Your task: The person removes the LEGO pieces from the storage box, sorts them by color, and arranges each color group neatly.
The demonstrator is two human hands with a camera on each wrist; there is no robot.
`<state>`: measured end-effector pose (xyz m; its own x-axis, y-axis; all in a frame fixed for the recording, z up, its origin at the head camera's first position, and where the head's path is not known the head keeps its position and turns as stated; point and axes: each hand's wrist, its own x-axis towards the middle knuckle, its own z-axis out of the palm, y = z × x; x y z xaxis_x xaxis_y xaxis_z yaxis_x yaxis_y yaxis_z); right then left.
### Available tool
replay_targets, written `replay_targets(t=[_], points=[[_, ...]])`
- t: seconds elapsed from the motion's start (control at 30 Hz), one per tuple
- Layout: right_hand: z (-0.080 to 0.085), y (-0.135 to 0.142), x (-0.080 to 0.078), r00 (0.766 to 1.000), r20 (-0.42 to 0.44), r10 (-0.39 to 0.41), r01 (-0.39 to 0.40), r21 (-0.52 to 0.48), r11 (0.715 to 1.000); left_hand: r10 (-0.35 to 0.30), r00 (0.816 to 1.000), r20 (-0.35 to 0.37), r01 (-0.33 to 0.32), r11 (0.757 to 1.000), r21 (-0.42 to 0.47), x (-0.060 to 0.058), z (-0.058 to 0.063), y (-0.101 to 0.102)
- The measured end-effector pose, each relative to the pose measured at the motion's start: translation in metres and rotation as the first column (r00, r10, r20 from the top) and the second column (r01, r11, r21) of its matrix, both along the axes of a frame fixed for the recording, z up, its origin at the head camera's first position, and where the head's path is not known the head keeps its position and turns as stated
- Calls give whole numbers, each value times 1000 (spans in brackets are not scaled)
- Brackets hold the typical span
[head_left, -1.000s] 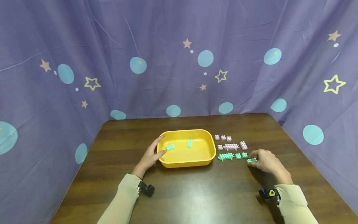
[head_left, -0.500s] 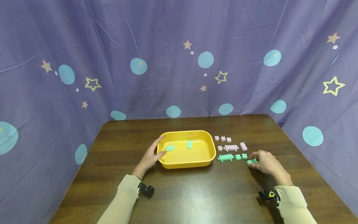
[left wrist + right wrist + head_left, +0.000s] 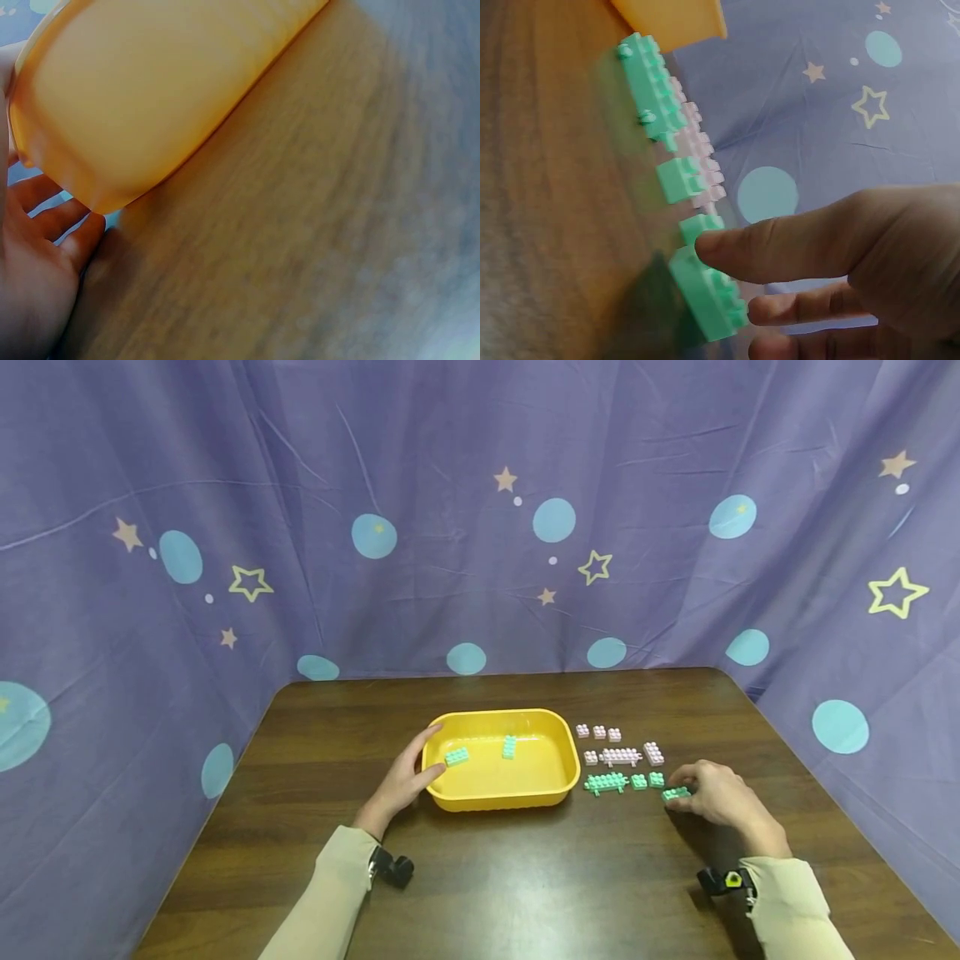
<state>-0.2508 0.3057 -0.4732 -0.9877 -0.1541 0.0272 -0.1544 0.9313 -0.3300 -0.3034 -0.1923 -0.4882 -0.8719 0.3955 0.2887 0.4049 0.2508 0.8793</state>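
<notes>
In the head view my left hand (image 3: 402, 782) holds the left end of a shallow yellow tray (image 3: 502, 800), thumb over its rim. Its fingers (image 3: 58, 217) lie by the tray's end in the left wrist view. Two light-green bricks, one at the left (image 3: 457, 757) and one further back (image 3: 509, 747), lie inside the tray. At the right, my right hand (image 3: 718, 793) pinches a longer green brick (image 3: 709, 296) low at the tabletop, between thumb (image 3: 772, 244) and fingers. Beside it lie two small green bricks (image 3: 639, 782) and a long green piece with side pegs (image 3: 606, 782).
Behind the green row lie a long pink pegged piece (image 3: 621, 756), an oblong pink brick (image 3: 653, 753) and several small pink bricks (image 3: 599, 732). All rest on a dark wooden table (image 3: 495, 877), backed by a purple patterned curtain (image 3: 450, 593).
The head view has shifted slightly. Both hands, the tray and the bricks keep their places.
</notes>
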Motion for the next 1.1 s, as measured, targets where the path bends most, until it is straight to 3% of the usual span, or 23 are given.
replay_targets(t=[0.27, 0.57, 0.77, 0.93, 1.1], points=[[20, -13, -14, 990, -134, 48, -53, -30, 998, 14, 1000, 14, -14, 1000, -19, 1, 2, -4], [49, -63, -50, 955, -258, 148, -177, -94, 980, 35, 999, 3, -35, 999, -36, -1, 3, -7], [61, -109, -69, 927, -287, 242, -286, -123, 950, 34, 999, 1, -34, 999, -27, -1, 0, -6], [58, -138, -79, 910, -275, 312, -354, -116, 928, 26, 1000, 10, -26, 999, -34, -1, 0, -4], [53, -163, -83, 885, -287, 368, -406, -83, 910, 40, 999, -16, -40, 999, -18, -13, -24, -7]])
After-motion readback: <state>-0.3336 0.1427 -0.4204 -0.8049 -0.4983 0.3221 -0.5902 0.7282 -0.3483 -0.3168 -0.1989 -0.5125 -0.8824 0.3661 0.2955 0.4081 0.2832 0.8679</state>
